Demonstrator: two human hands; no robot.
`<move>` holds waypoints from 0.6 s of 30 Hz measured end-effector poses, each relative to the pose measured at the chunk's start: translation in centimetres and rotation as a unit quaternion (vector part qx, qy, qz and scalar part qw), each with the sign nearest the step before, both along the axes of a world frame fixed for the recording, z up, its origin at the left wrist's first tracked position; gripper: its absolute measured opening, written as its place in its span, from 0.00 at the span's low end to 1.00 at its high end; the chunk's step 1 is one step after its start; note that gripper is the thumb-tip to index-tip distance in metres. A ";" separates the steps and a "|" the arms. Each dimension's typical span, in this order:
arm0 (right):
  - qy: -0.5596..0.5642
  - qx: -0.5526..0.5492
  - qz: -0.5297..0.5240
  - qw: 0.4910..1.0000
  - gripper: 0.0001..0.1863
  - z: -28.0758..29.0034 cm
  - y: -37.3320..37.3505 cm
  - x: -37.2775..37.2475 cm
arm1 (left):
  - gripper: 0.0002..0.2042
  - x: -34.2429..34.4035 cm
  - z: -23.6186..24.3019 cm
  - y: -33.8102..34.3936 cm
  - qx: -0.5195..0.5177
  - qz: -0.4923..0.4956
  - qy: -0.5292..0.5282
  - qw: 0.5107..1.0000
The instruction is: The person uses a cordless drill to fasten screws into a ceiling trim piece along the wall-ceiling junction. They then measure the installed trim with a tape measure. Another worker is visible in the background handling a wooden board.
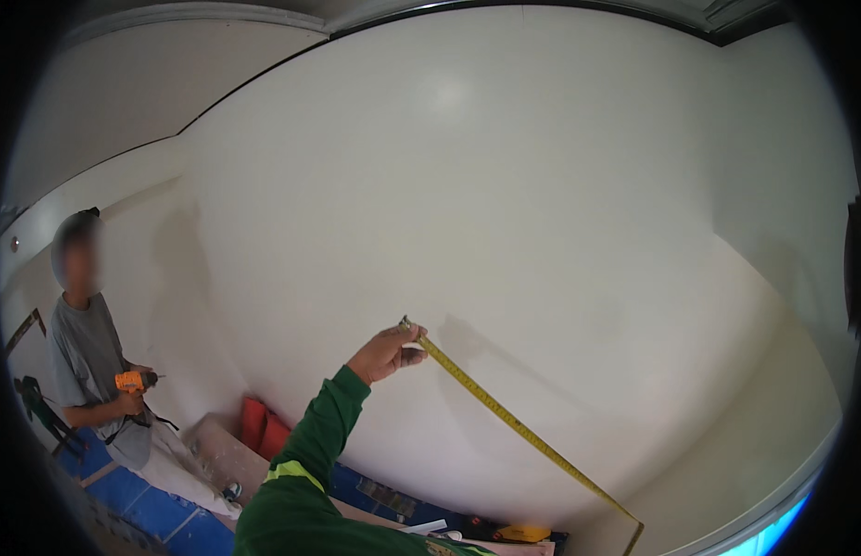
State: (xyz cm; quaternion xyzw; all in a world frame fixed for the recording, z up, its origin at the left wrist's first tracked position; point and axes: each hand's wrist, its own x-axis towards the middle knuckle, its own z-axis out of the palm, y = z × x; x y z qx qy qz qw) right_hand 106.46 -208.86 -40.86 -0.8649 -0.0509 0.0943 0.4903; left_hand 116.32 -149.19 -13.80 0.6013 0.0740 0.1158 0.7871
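My left hand [386, 353], in a green sleeve with a yellow-green band, is raised in front of the white wall. Its thumb and fingers pinch the hooked end of a yellow measuring tape [505, 414]. From there the tape blade slants down to the right across the wall. Close to the lower edge the blade bends sharply and runs out of the picture, so its case is hidden. My right hand is out of view.
A co-worker [88, 343] in a grey shirt stands at the left, holding an orange drill [136, 381]. Blue sheeting [139, 496] covers the floor there. A red bag-like thing [264, 427] sits by the wall, and a yellow-and-black item [523, 533] lies low beyond my arm.
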 end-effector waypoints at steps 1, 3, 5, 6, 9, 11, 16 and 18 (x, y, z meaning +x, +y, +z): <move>-0.002 -0.001 0.003 1.000 0.18 0.3 0.6 0.3 | 0.17 -0.2 2.1 1.0 0.022 0.002 -0.017 1.000; -0.013 0.000 0.027 1.000 0.18 0.9 1.5 1.4 | 0.17 -0.3 5.3 1.7 0.066 0.050 -0.054 0.995; -0.035 0.005 0.051 0.998 0.18 1.8 3.1 2.4 | 0.17 -0.8 9.0 2.8 0.119 0.100 -0.084 0.984; -0.052 0.008 0.070 0.996 0.18 2.3 4.0 3.2 | 0.18 -1.4 10.8 3.3 0.146 0.108 -0.101 0.978; -0.089 0.011 0.124 0.988 0.19 3.1 6.4 4.5 | 0.18 -2.7 13.6 2.5 0.171 0.134 -0.123 0.968; -0.109 0.017 0.156 0.982 0.19 3.2 7.6 5.1 | 0.18 -3.5 14.6 0.8 0.160 0.103 -0.133 0.973; -0.142 0.034 0.205 0.968 0.20 3.7 9.8 6.2 | 0.16 -5.5 20.4 0.8 0.164 0.111 -0.213 0.957; -0.145 0.029 0.214 0.966 0.20 4.4 10.3 6.8 | 0.15 -6.3 23.7 3.6 0.160 0.169 -0.237 0.943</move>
